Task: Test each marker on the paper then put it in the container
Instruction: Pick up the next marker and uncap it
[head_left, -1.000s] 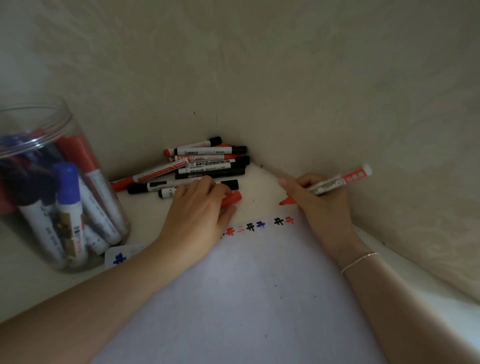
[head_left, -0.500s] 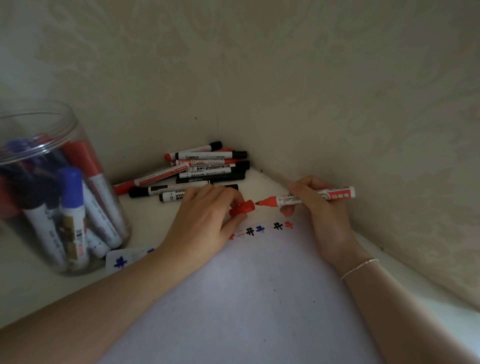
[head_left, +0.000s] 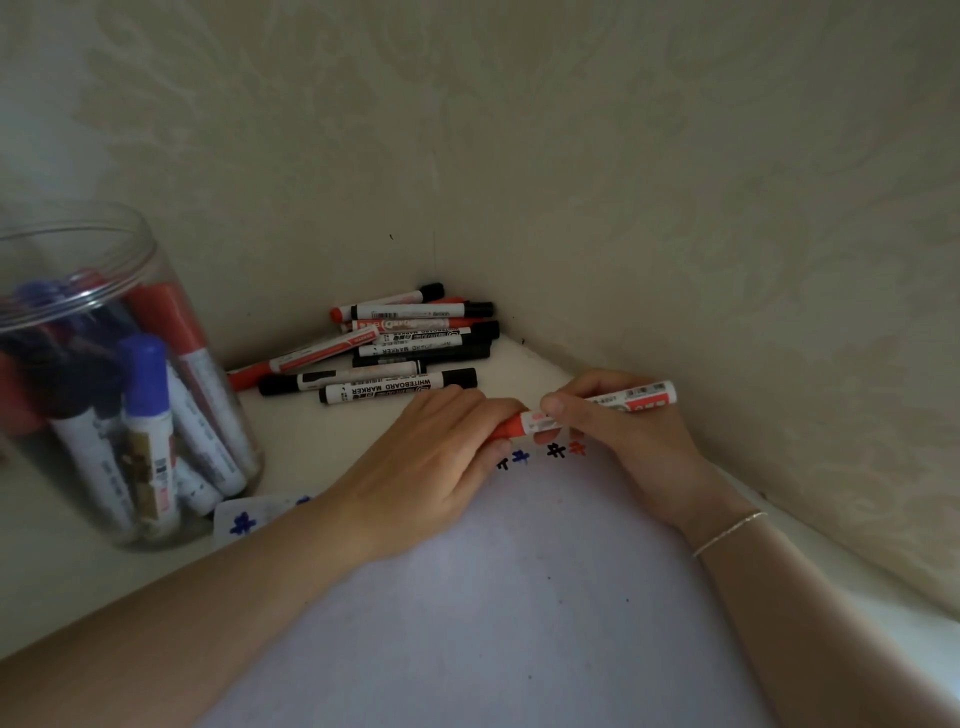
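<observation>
Bare paper (head_left: 519, 597) near; marker pile (head_left: 395, 343) cornered; container (head_left: 119, 374) left.

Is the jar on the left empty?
No, the jar holds several markers, red and blue caps among them.

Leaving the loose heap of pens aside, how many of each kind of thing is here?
Clear plastic jar holding markers: 1
Large white paper sheet: 1
Red-capped white marker being held: 1
Thin silver bracelet: 1
Total: 4

Both hands meeting fingertip to fingertip, left hand (head_left: 441, 457) curled, right hand (head_left: 618, 431) pinching, forearms converging
</observation>
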